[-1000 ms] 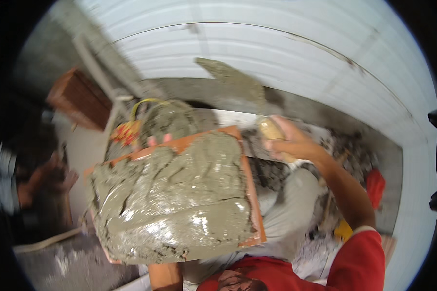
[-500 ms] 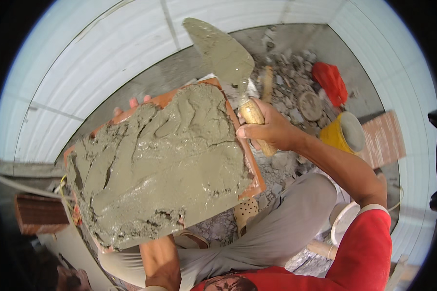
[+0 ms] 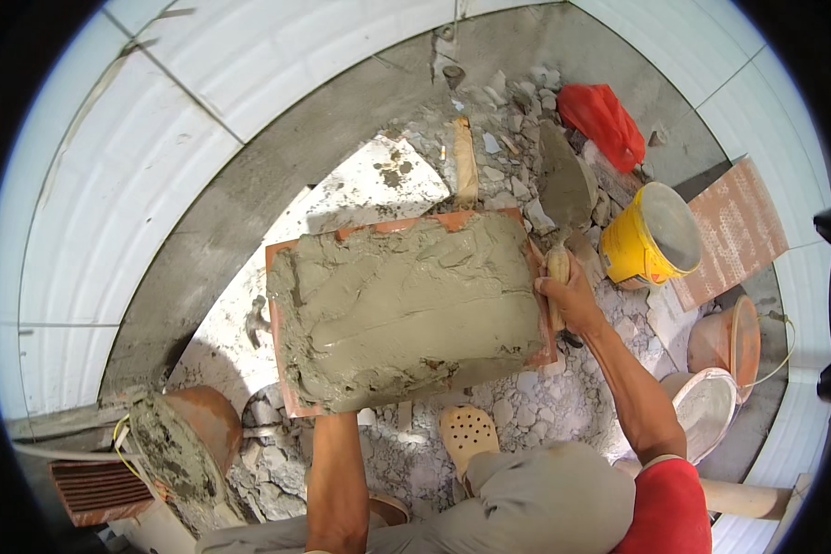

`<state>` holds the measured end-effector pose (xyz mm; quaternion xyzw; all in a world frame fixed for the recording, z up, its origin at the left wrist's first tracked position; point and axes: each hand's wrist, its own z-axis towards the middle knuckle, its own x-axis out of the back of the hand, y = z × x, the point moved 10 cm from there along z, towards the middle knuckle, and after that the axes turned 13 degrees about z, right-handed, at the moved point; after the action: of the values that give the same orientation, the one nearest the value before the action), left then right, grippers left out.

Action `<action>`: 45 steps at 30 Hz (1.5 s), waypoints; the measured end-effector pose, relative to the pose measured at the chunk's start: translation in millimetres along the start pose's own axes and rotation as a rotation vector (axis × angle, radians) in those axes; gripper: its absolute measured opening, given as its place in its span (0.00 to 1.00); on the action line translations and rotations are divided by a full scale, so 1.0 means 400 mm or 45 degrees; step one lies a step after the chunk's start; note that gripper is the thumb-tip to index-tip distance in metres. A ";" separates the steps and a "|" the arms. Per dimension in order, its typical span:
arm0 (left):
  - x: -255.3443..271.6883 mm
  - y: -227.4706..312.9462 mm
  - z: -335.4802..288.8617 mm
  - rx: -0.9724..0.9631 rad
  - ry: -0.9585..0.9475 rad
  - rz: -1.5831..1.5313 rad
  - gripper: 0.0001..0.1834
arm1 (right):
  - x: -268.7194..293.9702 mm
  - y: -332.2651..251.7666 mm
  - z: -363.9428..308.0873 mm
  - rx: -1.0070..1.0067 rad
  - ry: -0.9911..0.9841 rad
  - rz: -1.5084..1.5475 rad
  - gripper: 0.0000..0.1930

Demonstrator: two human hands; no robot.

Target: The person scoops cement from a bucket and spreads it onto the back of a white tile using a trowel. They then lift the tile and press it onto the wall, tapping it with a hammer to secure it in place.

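Surface: a grey bare cement floor strip (image 3: 249, 194) runs between white tiled areas (image 3: 129, 175). Broken tile and mortar rubble (image 3: 526, 406) covers the floor in the middle of the view.

Work item: a rectangular orange-backed tile coated with thick grey wet mortar (image 3: 406, 309) is held flat, mortar side up, at the centre of the view above the rubble. The left hand is hidden beneath the tile; its forearm rises to the tile's lower edge, so its grip cannot be told. The right hand (image 3: 568, 295) is closed around the wooden handle of a mortar-smeared pointed steel trowel (image 3: 565, 185), at the tile's right edge; the blade points away from the person.

Surroundings: a yellow plastic bucket (image 3: 651, 242) stands just right of the trowel. A red plastic bag (image 3: 605, 120) lies beyond it. A brown textured tile (image 3: 734, 231) lies near the bucket. An orange bowl (image 3: 729, 337) and a white bowl (image 3: 706, 406) sit at right. A mortar-filled orange pan (image 3: 180, 443) rests at lower left. A beige perforated clog (image 3: 468, 434) rests on the rubble below the tile.
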<state>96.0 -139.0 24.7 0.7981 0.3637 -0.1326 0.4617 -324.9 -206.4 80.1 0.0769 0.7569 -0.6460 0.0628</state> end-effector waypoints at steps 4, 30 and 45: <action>0.044 -0.063 0.040 0.106 0.061 0.076 0.35 | 0.064 0.074 0.044 -0.049 0.019 -0.105 0.23; 0.103 -0.107 0.010 0.248 0.205 0.253 0.39 | 0.073 -0.003 0.034 0.103 0.149 -1.122 0.26; -0.034 -0.035 -0.057 0.241 -0.024 0.407 0.33 | -0.145 0.231 -0.455 0.113 0.286 -0.947 0.28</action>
<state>73.7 -121.7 35.4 0.8844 0.2137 -0.0987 0.4031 -249.2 -14.4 30.5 -0.1297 0.7066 -0.6442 -0.2624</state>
